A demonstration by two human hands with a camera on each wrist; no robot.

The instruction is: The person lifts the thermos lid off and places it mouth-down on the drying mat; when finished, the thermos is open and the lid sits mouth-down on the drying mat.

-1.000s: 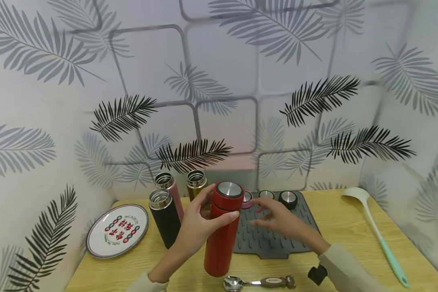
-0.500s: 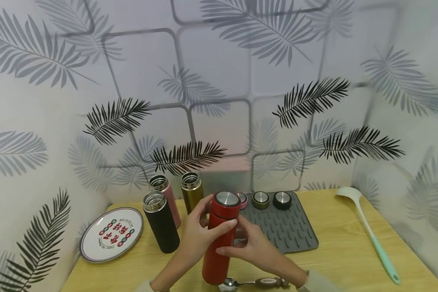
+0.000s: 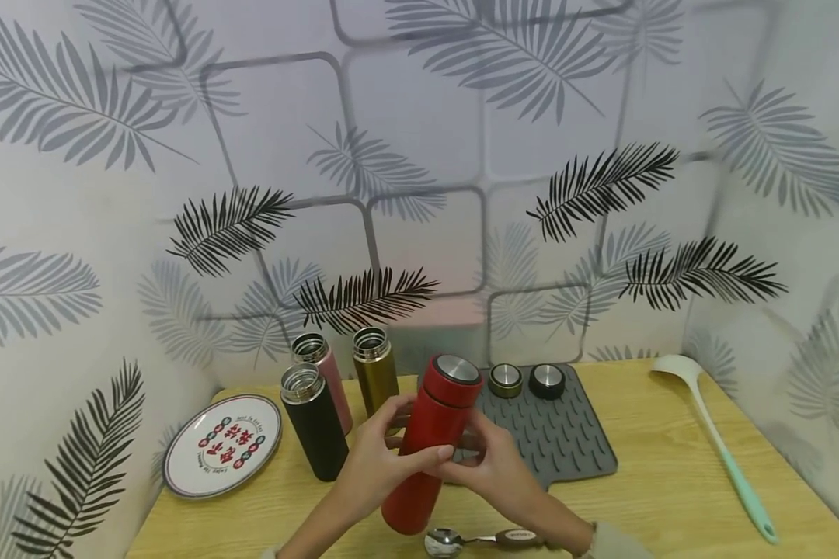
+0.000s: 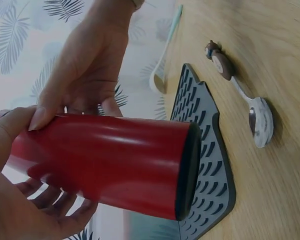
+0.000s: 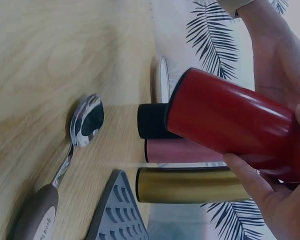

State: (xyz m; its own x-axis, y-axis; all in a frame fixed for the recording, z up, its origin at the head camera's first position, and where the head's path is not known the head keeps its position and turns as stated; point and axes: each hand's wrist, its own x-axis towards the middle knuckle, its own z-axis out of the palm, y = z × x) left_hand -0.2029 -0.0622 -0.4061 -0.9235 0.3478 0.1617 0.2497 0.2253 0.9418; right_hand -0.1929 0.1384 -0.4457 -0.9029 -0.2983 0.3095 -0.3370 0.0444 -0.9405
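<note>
A red thermos (image 3: 436,427) with its steel-topped red lid on is held up over the front of the table, tilted with its top leaning right. My left hand (image 3: 374,466) grips it around the left side, thumb across the front. From the right, my right hand (image 3: 496,466) holds the same thermos, its thumb meeting the left thumb. In the left wrist view the thermos's dark base (image 4: 190,172) hangs clear of the tabletop. Below it lies a spoon (image 3: 443,542) with a brown bear-shaped handle.
Lidless black (image 3: 315,427), pink (image 3: 332,380) and gold (image 3: 376,376) thermoses stand at left. Gold (image 3: 506,380) and black (image 3: 548,381) lids sit on a grey drying mat (image 3: 573,442). A plate (image 3: 222,446) lies far left, a green-handled ladle (image 3: 723,450) far right.
My right hand has come in from over the mat and taken hold of the red thermos beside my left hand. The thermos has tilted to the right and now hides the pink lid.
</note>
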